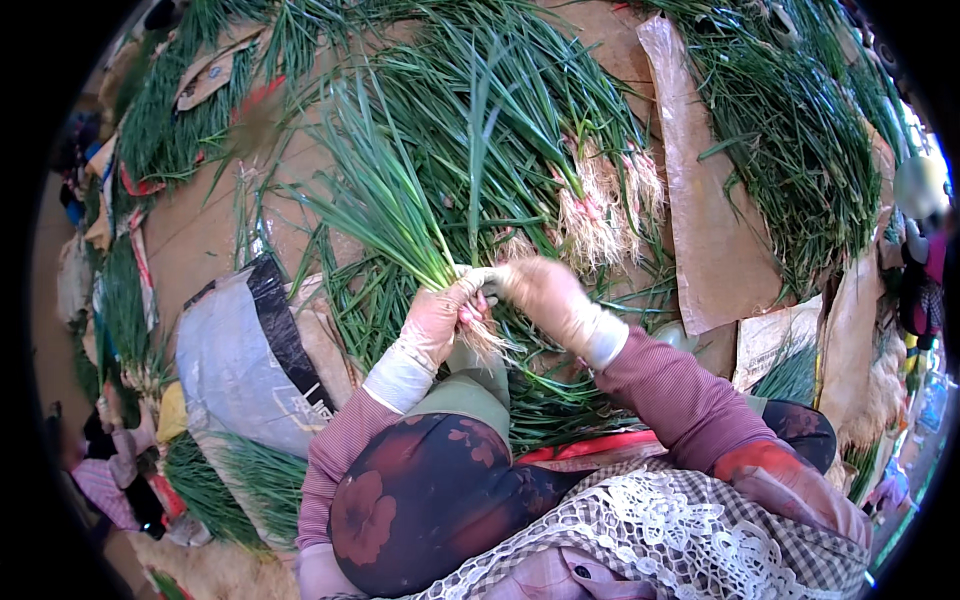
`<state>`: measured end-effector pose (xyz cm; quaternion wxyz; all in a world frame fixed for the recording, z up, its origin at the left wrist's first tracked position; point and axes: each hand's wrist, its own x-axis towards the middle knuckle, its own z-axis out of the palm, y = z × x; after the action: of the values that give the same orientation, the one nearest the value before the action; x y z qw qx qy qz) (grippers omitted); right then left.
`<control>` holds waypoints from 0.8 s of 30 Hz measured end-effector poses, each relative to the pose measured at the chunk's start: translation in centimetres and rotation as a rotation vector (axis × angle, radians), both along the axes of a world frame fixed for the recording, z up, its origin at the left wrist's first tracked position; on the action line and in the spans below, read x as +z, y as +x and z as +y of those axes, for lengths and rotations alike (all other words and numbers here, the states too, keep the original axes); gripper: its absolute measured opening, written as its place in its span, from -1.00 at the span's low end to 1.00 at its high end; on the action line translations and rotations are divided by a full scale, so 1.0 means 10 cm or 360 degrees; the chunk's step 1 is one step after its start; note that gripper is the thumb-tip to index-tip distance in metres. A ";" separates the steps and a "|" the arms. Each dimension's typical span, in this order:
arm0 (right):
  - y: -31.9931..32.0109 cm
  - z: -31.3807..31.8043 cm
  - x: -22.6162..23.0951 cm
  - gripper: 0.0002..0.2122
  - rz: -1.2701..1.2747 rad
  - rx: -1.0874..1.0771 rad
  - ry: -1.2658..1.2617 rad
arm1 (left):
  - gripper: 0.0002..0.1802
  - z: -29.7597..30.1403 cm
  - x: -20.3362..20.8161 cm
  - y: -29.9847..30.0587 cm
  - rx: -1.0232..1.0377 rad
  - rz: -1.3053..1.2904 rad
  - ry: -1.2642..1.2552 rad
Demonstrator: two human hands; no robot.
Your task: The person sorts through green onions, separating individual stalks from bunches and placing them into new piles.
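Bunch: a bunch of green onions [400, 215] stood between the two hands, just above the person's knee, its pale root end low and its leaves fanning up and to the left.
Long axis: it ran from the roots at the hands toward the upper left, tilted rather than upright.
Left hand: the gloved left hand [435, 320] was wrapped round the bunch just above the roots, fingers curled shut on the stalks.
Right hand: the gloved right hand [540, 295] came in from the right and met the bunch at the same neck, fingers bent and pinching at the stalks; how tightly they closed could not be told.
Nearer hand: both touched the bunch, but the left carried it, with the leaves lying up and away from its fingers and the root tuft [487, 340] hanging just below them.
Heap: more green onions lay in a loose heap [560, 130] beyond the hands, their pink-white roots pointing right.
Ground cover: brown cardboard [700, 220] lay under and beside the heaps.
Bag: a grey and black bag [240, 360] sat to the left of the knee.
Far pile: another green pile [800, 130] lay well apart at the upper right.
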<state>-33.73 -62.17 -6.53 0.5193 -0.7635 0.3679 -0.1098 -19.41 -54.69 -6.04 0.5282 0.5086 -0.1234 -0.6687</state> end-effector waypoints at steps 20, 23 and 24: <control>-0.08 -0.56 0.14 -0.70 0.0423 0.0164 -0.0143 | -0.70 0.02 0.30 0.19 0.0394 0.0179 -0.0475; -0.25 -1.14 0.04 -0.78 0.0440 -0.0732 -0.0188 | -0.66 0.09 0.11 0.22 0.0207 0.0562 -0.0217; -0.32 -1.27 -0.13 -0.81 0.0709 -0.0517 -0.0246 | -0.67 0.09 0.06 0.17 0.0169 0.0509 -0.0136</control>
<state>-36.93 -74.83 -7.79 0.3415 -0.7372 0.5809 -0.0489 -17.70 -53.82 -5.48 0.5968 0.3785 -0.0391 -0.7064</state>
